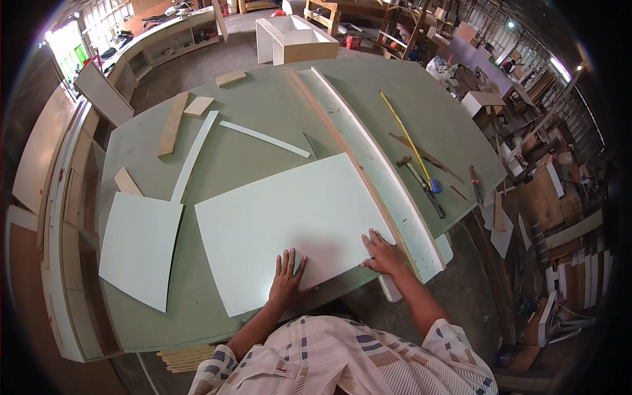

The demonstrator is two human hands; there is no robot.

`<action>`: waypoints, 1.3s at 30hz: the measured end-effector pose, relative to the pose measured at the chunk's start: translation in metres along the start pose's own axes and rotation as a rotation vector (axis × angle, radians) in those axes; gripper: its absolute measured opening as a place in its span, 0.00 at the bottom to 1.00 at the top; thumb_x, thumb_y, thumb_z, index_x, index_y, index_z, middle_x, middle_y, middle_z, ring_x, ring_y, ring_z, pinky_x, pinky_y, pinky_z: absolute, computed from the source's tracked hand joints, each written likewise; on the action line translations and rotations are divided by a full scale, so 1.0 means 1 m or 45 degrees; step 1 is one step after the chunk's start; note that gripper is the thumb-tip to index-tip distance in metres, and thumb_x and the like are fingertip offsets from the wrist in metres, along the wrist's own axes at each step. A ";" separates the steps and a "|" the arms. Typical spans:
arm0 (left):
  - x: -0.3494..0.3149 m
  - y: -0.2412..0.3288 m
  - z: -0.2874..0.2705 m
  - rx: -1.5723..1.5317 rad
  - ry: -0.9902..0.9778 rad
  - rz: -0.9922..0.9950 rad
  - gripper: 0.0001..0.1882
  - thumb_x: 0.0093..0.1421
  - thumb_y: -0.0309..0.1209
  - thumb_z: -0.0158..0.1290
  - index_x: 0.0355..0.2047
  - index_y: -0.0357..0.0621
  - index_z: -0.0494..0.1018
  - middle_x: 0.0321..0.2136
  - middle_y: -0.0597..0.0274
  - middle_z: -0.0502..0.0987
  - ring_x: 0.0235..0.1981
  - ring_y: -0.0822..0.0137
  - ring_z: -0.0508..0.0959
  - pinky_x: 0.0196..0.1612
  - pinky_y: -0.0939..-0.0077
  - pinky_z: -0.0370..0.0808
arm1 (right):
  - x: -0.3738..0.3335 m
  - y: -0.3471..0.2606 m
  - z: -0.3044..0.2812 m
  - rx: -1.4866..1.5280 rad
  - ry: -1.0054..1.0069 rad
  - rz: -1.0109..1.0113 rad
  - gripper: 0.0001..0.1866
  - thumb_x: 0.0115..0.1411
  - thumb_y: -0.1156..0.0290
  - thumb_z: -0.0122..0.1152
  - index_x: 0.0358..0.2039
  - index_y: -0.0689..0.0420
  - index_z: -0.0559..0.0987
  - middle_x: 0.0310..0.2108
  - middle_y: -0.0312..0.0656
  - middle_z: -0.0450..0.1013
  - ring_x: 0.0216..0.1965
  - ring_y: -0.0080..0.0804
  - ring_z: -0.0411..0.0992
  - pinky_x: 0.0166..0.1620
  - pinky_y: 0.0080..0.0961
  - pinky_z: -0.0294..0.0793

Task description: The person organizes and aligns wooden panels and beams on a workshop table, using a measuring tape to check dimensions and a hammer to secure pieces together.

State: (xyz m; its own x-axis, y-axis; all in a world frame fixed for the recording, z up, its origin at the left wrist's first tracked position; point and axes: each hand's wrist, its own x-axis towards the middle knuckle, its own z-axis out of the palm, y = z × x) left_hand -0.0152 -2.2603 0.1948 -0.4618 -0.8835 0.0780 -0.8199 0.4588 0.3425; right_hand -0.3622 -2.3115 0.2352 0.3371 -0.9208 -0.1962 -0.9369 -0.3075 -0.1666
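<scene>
From my remote view, the large white panel (289, 224) lies flat on the green tabletop (441, 112), near the tabletop's closest edge, and I place everything by it. Hard along the panel's right side runs a long, shallow trough (378, 172) with a brown near rim and a white far one; I cannot tell whether the two touch. This trough is what hems the panel in on that side. Right of the panel, past the trough, I see a hammer (416, 172), a tape measure (435, 185) with its yellow blade run out, a thin dark wooden strip (431, 160) under the blade, and pliers (474, 184) farther over.

Left of the panel, with bare tabletop between, lies a smaller white panel (138, 247). Beyond the large panel's far left corner I have a long white strip (195, 155), a tan board (172, 128) and a small wooden block (199, 105). A shorter white strip (263, 138) slants just past its far edge, and well beyond it a white cabinet (306, 46) stands on the floor.

The left hand (286, 280) is open on the panel's near edge, fingers parted and pointing away from me, thumb out to the right. The right hand (384, 253) is open too, set at the panel's near right corner beside the brown rim, fingers angled away and leftward. I cannot see whether either palm presses down.
</scene>
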 end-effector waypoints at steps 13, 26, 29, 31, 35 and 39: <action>0.018 -0.021 -0.002 -0.012 0.002 -0.032 0.52 0.57 0.67 0.53 0.72 0.48 0.54 0.73 0.37 0.43 0.75 0.41 0.43 0.74 0.46 0.40 | 0.027 -0.006 -0.014 -0.079 -0.041 0.011 0.51 0.52 0.42 0.69 0.71 0.52 0.59 0.72 0.56 0.52 0.72 0.50 0.54 0.65 0.45 0.68; 0.029 -0.031 -0.008 -0.034 0.005 -0.034 0.52 0.56 0.65 0.55 0.72 0.49 0.54 0.73 0.38 0.43 0.75 0.42 0.42 0.75 0.46 0.39 | 0.042 -0.006 -0.018 -0.101 -0.068 0.024 0.51 0.52 0.41 0.68 0.71 0.52 0.59 0.73 0.54 0.51 0.72 0.48 0.53 0.65 0.45 0.68; 0.032 -0.034 -0.008 -0.034 0.009 -0.035 0.52 0.56 0.65 0.55 0.72 0.49 0.55 0.73 0.38 0.43 0.75 0.42 0.43 0.75 0.46 0.39 | 0.047 -0.007 -0.018 -0.061 -0.058 0.025 0.52 0.50 0.44 0.71 0.70 0.53 0.60 0.72 0.56 0.52 0.72 0.51 0.53 0.66 0.44 0.67; 0.035 -0.036 -0.008 -0.034 0.010 -0.034 0.52 0.56 0.65 0.55 0.72 0.49 0.55 0.73 0.38 0.43 0.75 0.42 0.43 0.75 0.46 0.40 | 0.050 -0.005 -0.017 -0.025 -0.052 0.033 0.53 0.48 0.46 0.74 0.70 0.54 0.62 0.71 0.59 0.53 0.71 0.54 0.54 0.67 0.43 0.65; 0.041 -0.041 -0.011 -0.020 0.047 -0.034 0.52 0.54 0.65 0.57 0.71 0.49 0.57 0.73 0.38 0.44 0.74 0.42 0.45 0.74 0.46 0.41 | 0.059 -0.004 -0.019 -0.022 -0.025 0.011 0.53 0.48 0.46 0.74 0.70 0.53 0.62 0.71 0.59 0.53 0.71 0.54 0.54 0.66 0.43 0.66; 0.049 -0.049 -0.012 -0.017 0.080 -0.026 0.51 0.53 0.65 0.59 0.70 0.48 0.60 0.72 0.38 0.46 0.74 0.41 0.47 0.74 0.46 0.44 | 0.071 -0.003 -0.018 -0.028 -0.020 0.013 0.53 0.47 0.46 0.74 0.70 0.52 0.61 0.71 0.58 0.53 0.71 0.53 0.54 0.66 0.43 0.67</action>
State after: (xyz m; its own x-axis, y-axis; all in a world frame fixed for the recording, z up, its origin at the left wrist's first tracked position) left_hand 0.0068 -2.3270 0.1933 -0.4226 -0.8970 0.1294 -0.8241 0.4397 0.3571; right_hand -0.3371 -2.3802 0.2395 0.3287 -0.9202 -0.2128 -0.9421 -0.3035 -0.1429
